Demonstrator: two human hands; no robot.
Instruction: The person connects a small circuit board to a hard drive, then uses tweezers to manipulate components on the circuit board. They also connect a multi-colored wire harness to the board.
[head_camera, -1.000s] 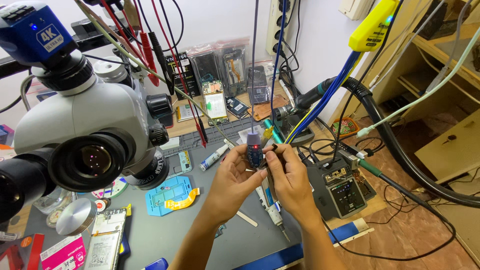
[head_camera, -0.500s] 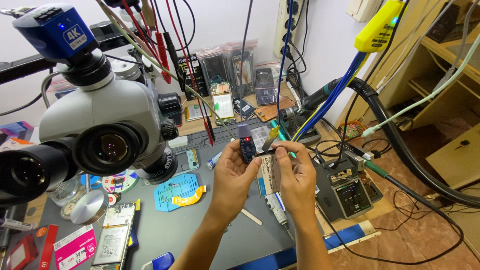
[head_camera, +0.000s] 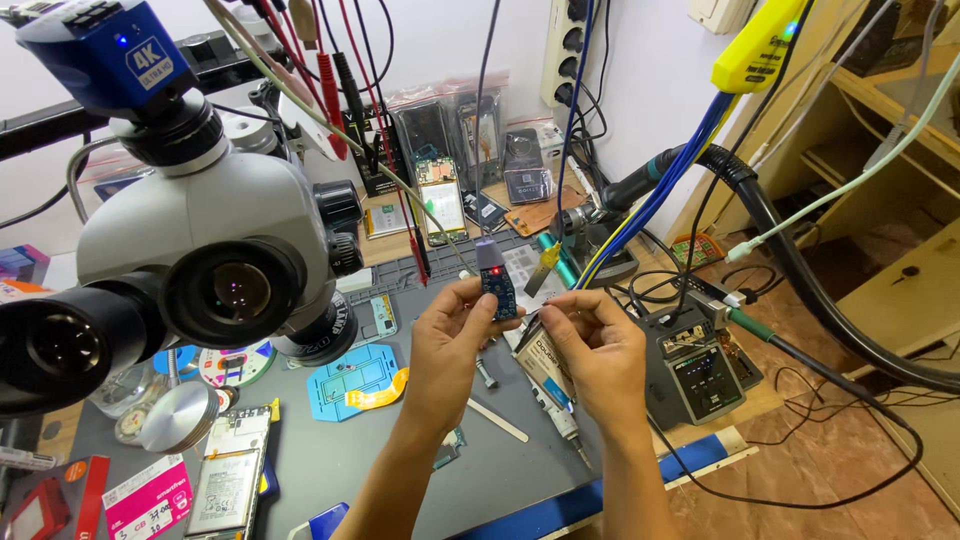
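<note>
Head view of an electronics repair bench. The left hand (head_camera: 452, 340) pinches a small blue circuit board (head_camera: 497, 285) between thumb and fingertips, closed firmly on its lower edge; the board stands upright above the grey work mat (head_camera: 400, 480), near the middle of the scene, with a tiny red light glowing near its top, where a thin cable (head_camera: 484, 120) reaches it from above. The right hand (head_camera: 590, 350), just to the right of the board, has thumb and forefinger brought together on a thin dark wire or lead (head_camera: 533, 318) whose tip lies close beside the board; whether the tip touches the board cannot be told. The step in hand appears to be connecting or probing the powered board. The next move likely calls for fine, steady placement of the lead on a small contact, with the board kept still. A stereo microscope (head_camera: 200, 250) with a blue camera head occupies the left, a soldering station (head_camera: 700, 365) sits to the right, and an opened phone (head_camera: 232, 470) lies on the near-left part of the mat.
</note>
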